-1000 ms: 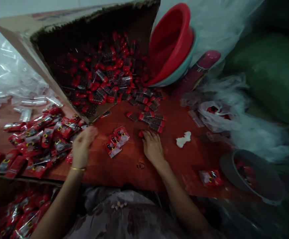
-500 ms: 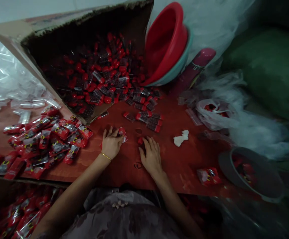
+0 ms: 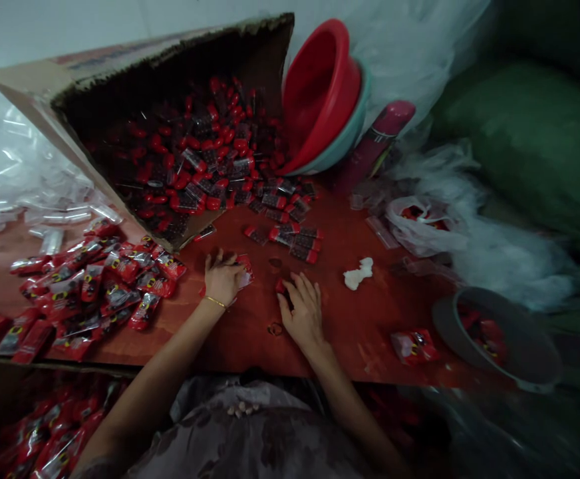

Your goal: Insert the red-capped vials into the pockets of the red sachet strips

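My left hand (image 3: 221,279) rests over a red printed packet (image 3: 245,271) on the table, its fingers bent and slightly apart. The palm hides much of that packet. To the right, my right hand (image 3: 304,311) lies low with thumb and forefinger at a small red piece (image 3: 280,287); the rest of this piece is hidden or too dark to make out. Just beyond the hands are several clear tubes with red caps and dark contents (image 3: 297,241). A small dark ring-like band (image 3: 275,329) lies between my wrists.
A tipped cardboard box (image 3: 30,83) spills red-capped tubes. Filled red packets (image 3: 105,279) are heaped at left. A red basin (image 3: 337,86), a spray can (image 3: 377,143), white scrap (image 3: 358,273), a plastic bag (image 3: 402,233) and a grey tub (image 3: 534,359) stand right.
The camera view has shifted slightly. Both hands keep nearly the same places, the left over the packet and the right at the red piece.
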`<state>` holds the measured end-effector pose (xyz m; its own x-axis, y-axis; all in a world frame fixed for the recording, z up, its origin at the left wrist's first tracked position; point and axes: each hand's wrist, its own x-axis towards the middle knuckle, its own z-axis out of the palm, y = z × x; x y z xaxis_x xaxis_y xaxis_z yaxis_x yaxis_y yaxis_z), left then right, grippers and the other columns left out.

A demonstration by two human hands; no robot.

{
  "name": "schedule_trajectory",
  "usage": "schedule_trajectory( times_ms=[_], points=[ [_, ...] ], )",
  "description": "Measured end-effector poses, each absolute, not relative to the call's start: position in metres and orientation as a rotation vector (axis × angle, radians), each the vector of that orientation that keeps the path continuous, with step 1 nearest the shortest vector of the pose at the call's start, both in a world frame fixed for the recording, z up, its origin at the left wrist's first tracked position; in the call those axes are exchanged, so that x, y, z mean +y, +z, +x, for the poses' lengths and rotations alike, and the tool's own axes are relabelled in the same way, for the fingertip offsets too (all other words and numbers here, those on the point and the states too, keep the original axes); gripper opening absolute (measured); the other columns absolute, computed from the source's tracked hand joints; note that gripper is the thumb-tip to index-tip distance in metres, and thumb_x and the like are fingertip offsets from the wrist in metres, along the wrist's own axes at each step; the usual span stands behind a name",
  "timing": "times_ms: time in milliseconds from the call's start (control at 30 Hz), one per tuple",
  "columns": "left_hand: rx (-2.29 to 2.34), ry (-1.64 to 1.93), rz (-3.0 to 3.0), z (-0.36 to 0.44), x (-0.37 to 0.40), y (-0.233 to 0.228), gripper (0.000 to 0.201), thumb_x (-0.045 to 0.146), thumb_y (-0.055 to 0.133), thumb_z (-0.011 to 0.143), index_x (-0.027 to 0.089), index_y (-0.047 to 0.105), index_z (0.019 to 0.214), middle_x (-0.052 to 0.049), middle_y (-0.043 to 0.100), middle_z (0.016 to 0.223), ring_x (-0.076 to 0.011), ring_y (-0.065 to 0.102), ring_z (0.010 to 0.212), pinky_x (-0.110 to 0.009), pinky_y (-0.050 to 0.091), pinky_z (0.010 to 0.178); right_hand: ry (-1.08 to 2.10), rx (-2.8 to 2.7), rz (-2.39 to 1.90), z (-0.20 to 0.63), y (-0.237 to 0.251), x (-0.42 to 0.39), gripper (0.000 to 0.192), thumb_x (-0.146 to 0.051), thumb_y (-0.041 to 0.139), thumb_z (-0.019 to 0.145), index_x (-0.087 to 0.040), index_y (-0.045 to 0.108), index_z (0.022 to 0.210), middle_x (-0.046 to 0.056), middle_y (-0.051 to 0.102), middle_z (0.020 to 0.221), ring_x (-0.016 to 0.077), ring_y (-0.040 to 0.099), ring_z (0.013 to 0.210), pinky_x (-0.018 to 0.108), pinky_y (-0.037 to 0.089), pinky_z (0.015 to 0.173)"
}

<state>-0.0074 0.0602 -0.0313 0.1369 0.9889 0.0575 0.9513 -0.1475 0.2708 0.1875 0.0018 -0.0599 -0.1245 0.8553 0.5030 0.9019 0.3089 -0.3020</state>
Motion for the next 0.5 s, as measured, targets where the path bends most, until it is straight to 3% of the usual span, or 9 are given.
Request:
schedule_trajectory(
  times_ms=[167,367,500],
  points=[
    [1.947,0.397,2.292,-0.007,0.059,-0.033,0.037,0.039,0.045,0.084,0.029,0.06,0.117,-0.007,0.051,0.132,-0.0324,0.034,0.129,-0.055,0.022,0.104,-0.085,-1.975,-1.552,0.185,-0.057,-0.001,0.026,-0.026,0.046,0.087,-0.016,0.061,0.106,0.012,0.058,0.122,0.0264,0.042,0.122,0.051,0.028,0.103],
    [1.873,0.495,2.357,-0.005,0.058,-0.032,0.028,0.028,0.047,0.083,0.033,0.068,0.101,-0.006,0.059,0.123,-0.0323,0.036,0.128,-0.057,0.021,0.103,-0.018,-1.943,-1.572,0.184,-0.059,-0.002,0.027,-0.025,0.044,0.087,-0.017,0.061,0.106,0.011,0.059,0.12,0.0243,0.044,0.121,0.05,0.026,0.104],
    [1.912,0.676,2.281,-0.002,0.055,-0.021,0.027,0.033,0.047,0.083,0.029,0.07,0.097,-0.008,0.06,0.121,-0.0322,0.04,0.125,-0.056,0.022,0.103,0.043,-1.878,-1.516,0.185,-0.048,-0.006,0.026,-0.026,0.044,0.087,-0.018,0.061,0.106,0.01,0.061,0.118,0.0229,0.047,0.117,0.047,0.027,0.105]
  ],
)
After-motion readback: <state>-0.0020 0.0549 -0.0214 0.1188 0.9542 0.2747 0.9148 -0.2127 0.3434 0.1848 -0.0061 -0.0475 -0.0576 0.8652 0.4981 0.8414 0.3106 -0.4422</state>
